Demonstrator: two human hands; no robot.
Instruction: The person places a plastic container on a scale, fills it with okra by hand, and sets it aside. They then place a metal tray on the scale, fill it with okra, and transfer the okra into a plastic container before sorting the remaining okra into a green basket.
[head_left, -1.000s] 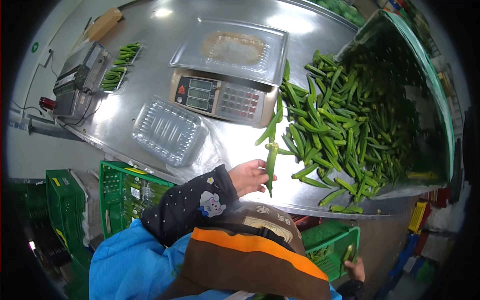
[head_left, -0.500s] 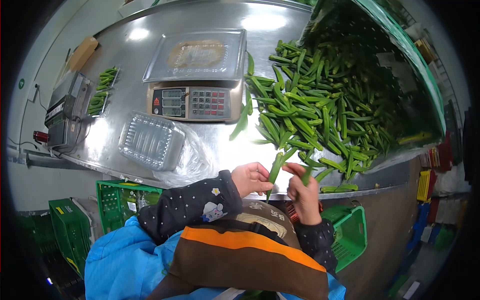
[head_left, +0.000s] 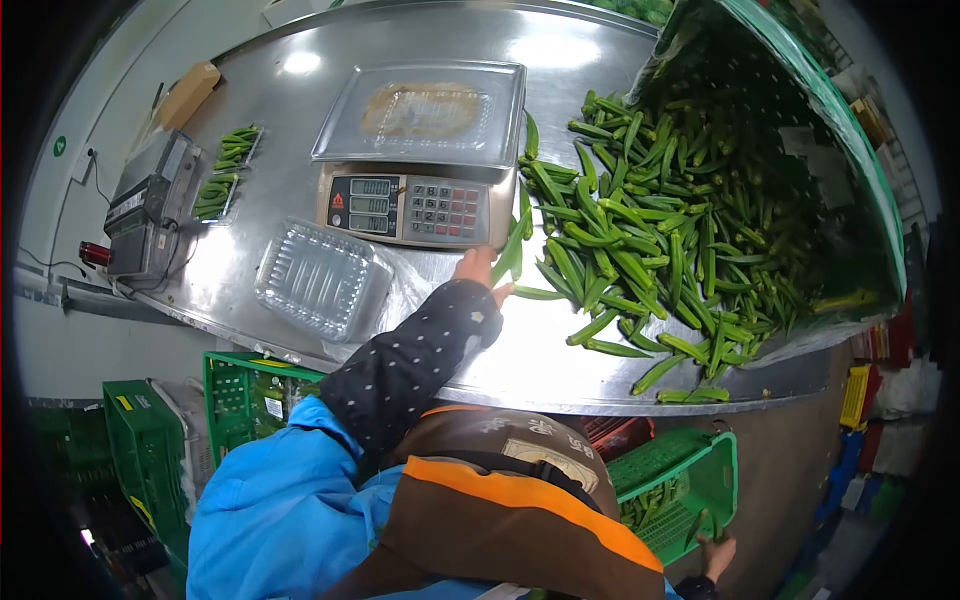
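My left hand reaches to the front right corner of the digital scale. Its fingers and thumb close around the lower end of a green okra pod lying beside the scale. Down at the lower right, my right hand is at the near end of a green crate, with okra in its fingers. More okra lies inside that crate. A big heap of okra spreads across the steel table, spilling from a lined crate tipped on its side.
Clear plastic trays stand in front of the scale. Packed okra trays lie at the left beside a grey machine. Green crates stand on the floor at left, and a red crate sits under the table edge.
My hands have parted from the okra held before my body. The left went up and left to the scale's corner; the right dropped down and right to the green crate. The view shifted slightly.
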